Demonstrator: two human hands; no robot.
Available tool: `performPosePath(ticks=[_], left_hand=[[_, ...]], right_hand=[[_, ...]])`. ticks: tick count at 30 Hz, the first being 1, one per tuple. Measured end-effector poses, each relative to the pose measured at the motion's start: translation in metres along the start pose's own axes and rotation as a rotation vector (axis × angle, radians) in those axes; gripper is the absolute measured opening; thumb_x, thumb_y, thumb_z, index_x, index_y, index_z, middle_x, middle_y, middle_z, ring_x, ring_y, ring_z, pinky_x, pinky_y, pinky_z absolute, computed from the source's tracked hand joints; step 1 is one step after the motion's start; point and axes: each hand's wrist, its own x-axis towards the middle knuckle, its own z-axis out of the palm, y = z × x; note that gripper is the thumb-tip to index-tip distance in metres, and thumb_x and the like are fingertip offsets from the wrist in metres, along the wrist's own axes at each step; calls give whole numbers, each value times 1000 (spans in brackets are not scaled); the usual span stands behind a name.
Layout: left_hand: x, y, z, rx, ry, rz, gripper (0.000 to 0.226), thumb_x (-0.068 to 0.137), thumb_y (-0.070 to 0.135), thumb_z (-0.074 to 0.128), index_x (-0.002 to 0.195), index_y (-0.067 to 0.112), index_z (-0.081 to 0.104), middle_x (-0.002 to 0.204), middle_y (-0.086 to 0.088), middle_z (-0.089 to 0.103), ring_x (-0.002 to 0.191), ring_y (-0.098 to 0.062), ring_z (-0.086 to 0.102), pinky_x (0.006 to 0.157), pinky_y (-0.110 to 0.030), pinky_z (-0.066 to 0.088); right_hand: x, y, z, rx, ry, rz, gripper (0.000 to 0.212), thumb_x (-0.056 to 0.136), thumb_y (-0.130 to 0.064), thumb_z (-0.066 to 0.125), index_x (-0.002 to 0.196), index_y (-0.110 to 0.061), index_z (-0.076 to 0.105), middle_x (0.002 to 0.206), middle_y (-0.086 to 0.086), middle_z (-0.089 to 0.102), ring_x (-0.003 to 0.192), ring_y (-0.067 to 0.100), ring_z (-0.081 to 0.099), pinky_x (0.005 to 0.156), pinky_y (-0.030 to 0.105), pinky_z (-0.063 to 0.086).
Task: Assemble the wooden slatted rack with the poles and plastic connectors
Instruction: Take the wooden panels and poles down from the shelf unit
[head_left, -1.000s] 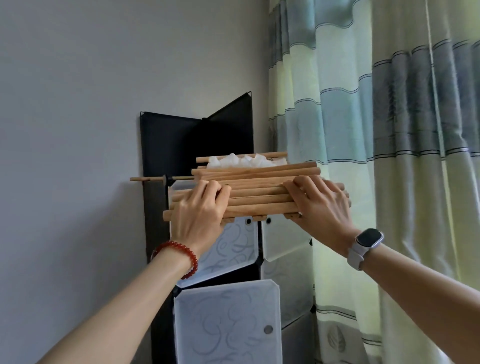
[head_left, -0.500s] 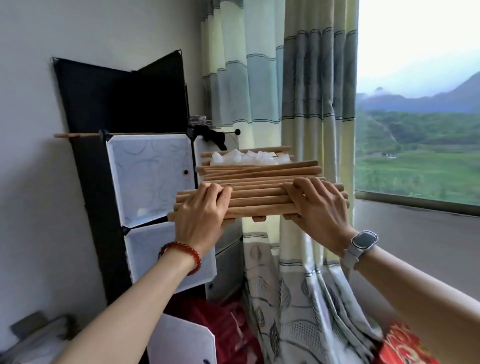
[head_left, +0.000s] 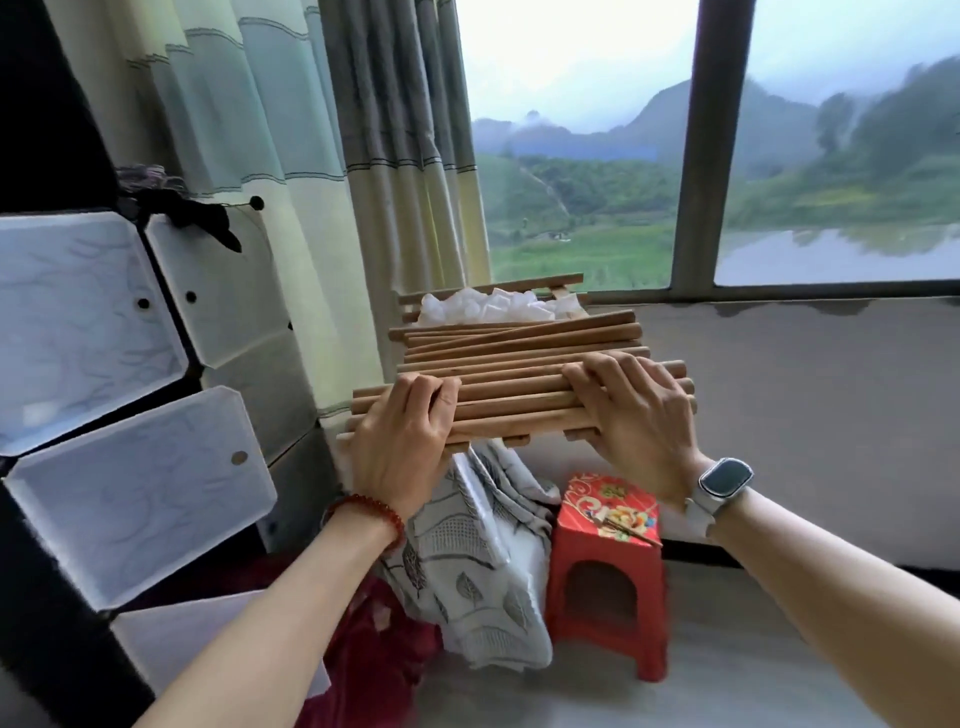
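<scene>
I carry a stack of wooden slatted panels (head_left: 519, 441) with loose wooden poles (head_left: 519, 358) lying across the top, held in the air at chest height. A heap of white plastic connectors (head_left: 488, 307) sits on the far end of the stack. My left hand (head_left: 402, 441) grips the near left edge, fingers curled over the poles. My right hand (head_left: 631, 415) grips the near right edge the same way, with a watch on its wrist.
A black-framed cube cabinet with translucent white doors (head_left: 130, 488) stands at the left, beside striped curtains (head_left: 311, 156). A small red plastic stool (head_left: 608, 566) stands on the floor under the window wall (head_left: 831, 395). Red cloth (head_left: 379, 644) lies on the floor below my left arm.
I have turned right with the stack: the cabinet has slid to the left of view, and the window, wall and red stool have come into sight. Both hands keep their grip.
</scene>
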Motion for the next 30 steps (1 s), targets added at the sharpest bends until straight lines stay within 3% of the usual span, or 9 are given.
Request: performPosePath(ticks=[5,12,18,24,30], left_hand=[[18,84,14,-137,9,82,63,47,7,88,107,6,69,86,-8,64,79,-23,65,52,-29,53],[56,217,39,-356,36,163,61,50,23,91,105,8,70,85,-8,65,79,-25,66,52,-32,53],[76,315,64,-520,58,230,63,44,16,89,104,6,70,85,-10,65,77,-27,65,59,-33,55],[100,387,115,-631,31,268,61,44,13,88,103,5,70,86,-9,65,78,-26,65,63,-34,55],[135,446,203,-670,5,305,61,43,16,88,101,8,71,86,-7,65,77,-25,65,64,-31,55]], right_hand=[[-63,52,-50,-155,-127,76,58,54,-39,87,100,-9,70,97,9,68,86,27,66,74,38,54],[-143,141,-111,-306,-261,183,66,47,-42,89,100,-7,71,94,10,68,85,28,67,71,40,56],[-207,201,-138,-404,-338,213,61,53,-37,87,103,-6,71,94,12,68,85,29,67,71,40,56],[-251,261,-120,-485,-394,218,56,54,-30,86,102,-7,71,94,11,68,83,28,66,70,37,55],[-292,329,-55,-475,-440,279,55,52,-21,88,102,-6,71,92,12,67,83,29,66,72,38,55]])
